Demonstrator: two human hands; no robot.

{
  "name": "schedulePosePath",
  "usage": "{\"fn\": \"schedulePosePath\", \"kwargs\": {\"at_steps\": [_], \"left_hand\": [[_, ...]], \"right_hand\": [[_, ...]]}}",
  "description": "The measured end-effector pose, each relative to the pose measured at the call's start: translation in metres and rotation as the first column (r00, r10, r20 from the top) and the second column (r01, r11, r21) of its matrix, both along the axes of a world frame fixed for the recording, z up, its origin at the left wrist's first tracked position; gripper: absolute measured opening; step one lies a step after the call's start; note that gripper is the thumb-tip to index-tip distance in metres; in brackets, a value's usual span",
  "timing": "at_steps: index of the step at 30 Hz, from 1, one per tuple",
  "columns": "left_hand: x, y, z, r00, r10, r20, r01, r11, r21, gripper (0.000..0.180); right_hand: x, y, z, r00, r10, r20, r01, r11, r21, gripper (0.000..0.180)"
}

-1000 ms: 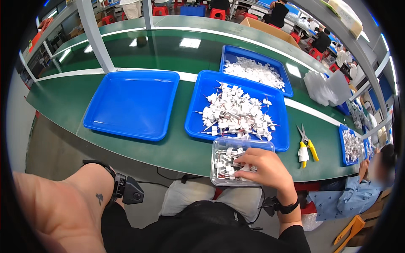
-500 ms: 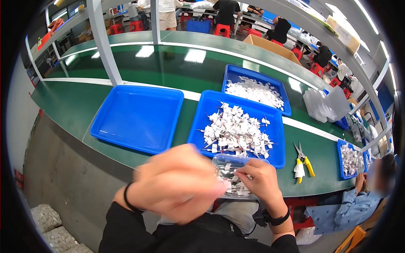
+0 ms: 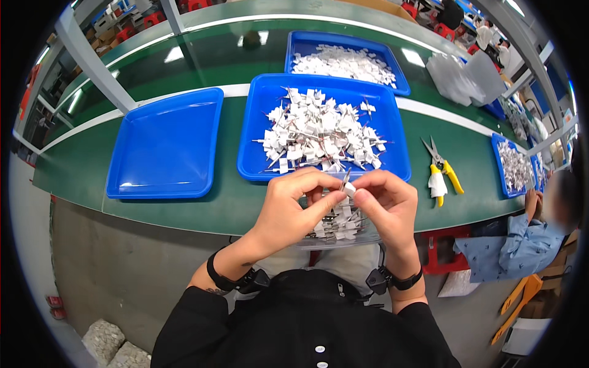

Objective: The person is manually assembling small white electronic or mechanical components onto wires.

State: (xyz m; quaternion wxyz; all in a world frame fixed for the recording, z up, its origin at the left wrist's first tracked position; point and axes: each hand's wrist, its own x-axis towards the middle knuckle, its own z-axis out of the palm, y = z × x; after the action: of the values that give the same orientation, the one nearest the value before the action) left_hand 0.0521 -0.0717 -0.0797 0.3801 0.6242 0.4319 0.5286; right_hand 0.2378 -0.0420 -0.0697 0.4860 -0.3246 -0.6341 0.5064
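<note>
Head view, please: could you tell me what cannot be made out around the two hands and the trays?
- Small part pinched between left hand and right hand: too small to tell its kind; fingers cover most of it.
- Clear box below the hands: largely hidden by both hands.
- White pieces in the middle tray: too small to tell their shape.
- Far right tray: bent and squeezed by the fisheye rim.

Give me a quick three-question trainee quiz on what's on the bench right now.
1. True or false: the left blue tray holds white parts.
2. What lies right of the middle blue tray: A pliers, B yellow-handled snips, C tape?
3. What do the left hand and right hand pinch together above the clear tub?

Key: 1 false; 2 B; 3 a small white part with thin wire leads.
</note>
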Motion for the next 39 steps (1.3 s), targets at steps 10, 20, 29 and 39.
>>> {"fn": "schedulePosePath", "kwargs": {"at_steps": [10, 20, 29, 39], "left_hand": [[0.001, 0.004, -0.012, 0.999, 0.035, 0.031, -0.038, 0.993, 0.111, 0.014], [0.0, 0.004, -0.013, 0.999, 0.025, 0.024, -0.028, 0.991, 0.133, 0.022], [0.0, 0.003, -0.013, 0.999, 0.037, 0.008, -0.038, 0.991, 0.13, 0.022], [0.0, 0.003, -0.013, 0.999, 0.049, -0.005, -0.048, 0.989, 0.137, 0.021]], "right_hand": [[0.006, 0.006, -0.005, 0.993, 0.111, -0.032, -0.113, 0.989, -0.091, 0.008], [0.002, 0.004, -0.003, 0.995, 0.077, -0.064, -0.087, 0.982, -0.166, 0.01], [0.004, 0.005, -0.005, 0.992, 0.112, -0.052, -0.119, 0.98, -0.16, 0.007], [0.004, 0.004, -0.005, 0.995, 0.094, -0.035, -0.099, 0.979, -0.177, 0.007]]}}
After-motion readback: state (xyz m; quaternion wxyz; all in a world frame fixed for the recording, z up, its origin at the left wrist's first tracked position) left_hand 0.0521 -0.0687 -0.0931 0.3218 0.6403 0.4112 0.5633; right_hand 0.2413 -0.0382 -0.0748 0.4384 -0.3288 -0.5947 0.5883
